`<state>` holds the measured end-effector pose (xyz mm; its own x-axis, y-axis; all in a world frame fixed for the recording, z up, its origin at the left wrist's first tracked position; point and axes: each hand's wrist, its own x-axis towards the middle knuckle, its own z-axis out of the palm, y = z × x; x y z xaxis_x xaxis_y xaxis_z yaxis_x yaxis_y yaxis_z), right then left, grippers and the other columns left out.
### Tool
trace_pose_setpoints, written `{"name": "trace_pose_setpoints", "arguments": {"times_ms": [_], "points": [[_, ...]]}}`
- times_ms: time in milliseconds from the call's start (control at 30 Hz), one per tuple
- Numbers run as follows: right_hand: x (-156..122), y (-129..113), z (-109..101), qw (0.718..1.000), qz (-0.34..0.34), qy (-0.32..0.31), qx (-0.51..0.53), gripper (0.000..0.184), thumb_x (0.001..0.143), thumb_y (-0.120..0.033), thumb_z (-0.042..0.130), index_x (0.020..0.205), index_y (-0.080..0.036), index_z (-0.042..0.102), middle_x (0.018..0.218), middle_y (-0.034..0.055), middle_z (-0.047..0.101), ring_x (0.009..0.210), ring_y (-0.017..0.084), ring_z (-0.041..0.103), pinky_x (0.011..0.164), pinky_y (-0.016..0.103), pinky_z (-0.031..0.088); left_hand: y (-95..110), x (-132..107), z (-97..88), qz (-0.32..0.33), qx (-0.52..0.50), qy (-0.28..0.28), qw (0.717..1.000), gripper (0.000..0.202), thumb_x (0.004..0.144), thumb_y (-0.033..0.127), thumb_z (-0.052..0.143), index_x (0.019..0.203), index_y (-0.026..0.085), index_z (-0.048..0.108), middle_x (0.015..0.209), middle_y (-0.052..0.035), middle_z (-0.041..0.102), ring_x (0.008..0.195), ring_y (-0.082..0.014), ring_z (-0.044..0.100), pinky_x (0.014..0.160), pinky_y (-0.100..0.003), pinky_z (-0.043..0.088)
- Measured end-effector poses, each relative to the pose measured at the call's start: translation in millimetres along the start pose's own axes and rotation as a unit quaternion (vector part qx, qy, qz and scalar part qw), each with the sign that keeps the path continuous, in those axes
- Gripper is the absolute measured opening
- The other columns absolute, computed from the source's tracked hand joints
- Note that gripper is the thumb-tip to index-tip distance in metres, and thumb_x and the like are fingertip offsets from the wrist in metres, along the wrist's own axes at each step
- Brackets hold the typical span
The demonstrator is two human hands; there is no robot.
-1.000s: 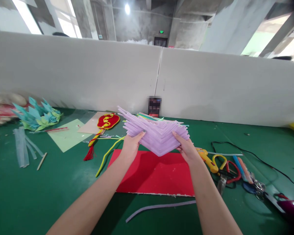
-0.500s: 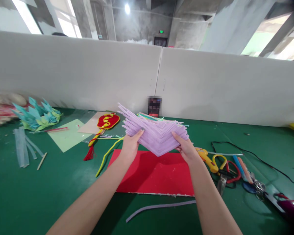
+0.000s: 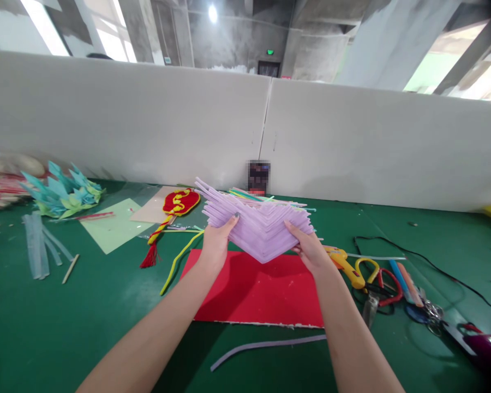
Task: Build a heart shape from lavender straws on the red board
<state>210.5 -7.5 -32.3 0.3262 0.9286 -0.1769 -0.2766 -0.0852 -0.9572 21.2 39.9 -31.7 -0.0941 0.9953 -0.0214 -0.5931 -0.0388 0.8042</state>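
A V-shaped piece made of many lilac pipe cleaners (image 3: 262, 234) laid side by side is held up before me, its point facing down toward me. My left hand (image 3: 218, 240) is closed on its left wing, thumb on top. My right hand (image 3: 306, 243) grips the right wing the same way; the fingers beneath are mostly hidden. Under it lies a red sheet (image 3: 257, 295) with a rough white front edge. One loose lilac pipe cleaner (image 3: 265, 345) lies nearer me, partly covered by my right forearm. A bent yellow pipe cleaner (image 3: 175, 266) is left of my left hand.
To the right are a yellow glue gun (image 3: 346, 265), scissors (image 3: 388, 289), glue sticks and keys. Leftward lie a red-and-yellow tasselled ornament (image 3: 180, 203), green paper (image 3: 110, 226), clear strips (image 3: 36, 245) and a turquoise folded-paper piece (image 3: 63, 191). A white partition (image 3: 126, 120) borders the green table.
Both hands have shifted slightly left and a little lower with the lilac V-shaped piece, keeping their grip. The things on the table have stayed in place.
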Motion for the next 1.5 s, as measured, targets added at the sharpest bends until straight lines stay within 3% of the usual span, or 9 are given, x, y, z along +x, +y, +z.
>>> {"name": "trace_pose_setpoints", "arguments": {"times_ms": [500,733,833,1100,1500], "points": [[0.7,0.4,0.6,1.0,-0.006,-0.007,-0.007,0.041,0.056,-0.045,0.08,0.083,-0.019,0.063,0.056,-0.005,0.056,0.044,0.006,0.039,0.036,0.02,0.022,4.6,-2.6,3.9,-0.024,-0.047,0.023,0.998,0.032,0.061,0.013,0.078,0.092,0.015,0.069,0.096,-0.0042,0.073,0.092,-0.0185,0.066,0.09,-0.033,0.05],[2.6,1.6,-0.9,1.0,-0.003,0.004,-0.007,0.042,0.055,-0.045,0.08,0.083,-0.019,0.064,0.056,-0.0048,0.057,0.044,0.006,0.041,0.036,0.02,0.023,2.0,-2.0,2.0,-0.033,-0.028,-0.012,0.999,0.043,0.053,0.015,0.083,0.093,0.014,0.069,0.097,-0.0057,0.073,0.095,-0.0216,0.066,0.091,-0.035,0.049],[3.6,2.0,-2.5,1.0,0.005,0.014,-0.008,0.043,0.055,-0.045,0.08,0.086,-0.02,0.064,0.062,-0.0034,0.062,0.048,0.008,0.047,0.039,0.02,0.029,-0.4,-0.1,-0.5,-0.036,-0.015,-0.021,0.999,0.046,0.05,0.016,0.084,0.094,0.014,0.069,0.096,-0.0064,0.073,0.095,-0.0226,0.066,0.092,-0.036,0.048],[5.0,3.6,-4.0,1.0,0.016,0.019,0.0,0.046,0.054,-0.045,0.081,0.09,-0.021,0.064,0.069,-0.0024,0.065,0.053,0.009,0.052,0.041,0.02,0.035,-2.8,2.4,-0.6,-0.018,0.0,-0.046,0.999,0.053,0.05,0.016,0.084,0.1,0.015,0.068,0.101,-0.0072,0.072,0.104,-0.0245,0.063,0.095,-0.038,0.046],[2.8,1.9,-2.5,1.0,0.002,0.002,-0.009,0.043,0.056,-0.045,0.079,0.088,-0.02,0.064,0.062,-0.0036,0.062,0.047,0.008,0.047,0.038,0.019,0.03,0.8,-1.2,1.1,-0.027,-0.014,-0.009,0.999,0.042,0.052,0.015,0.082,0.092,0.015,0.068,0.096,-0.0046,0.073,0.092,-0.02,0.066,0.089,-0.033,0.049]]}}
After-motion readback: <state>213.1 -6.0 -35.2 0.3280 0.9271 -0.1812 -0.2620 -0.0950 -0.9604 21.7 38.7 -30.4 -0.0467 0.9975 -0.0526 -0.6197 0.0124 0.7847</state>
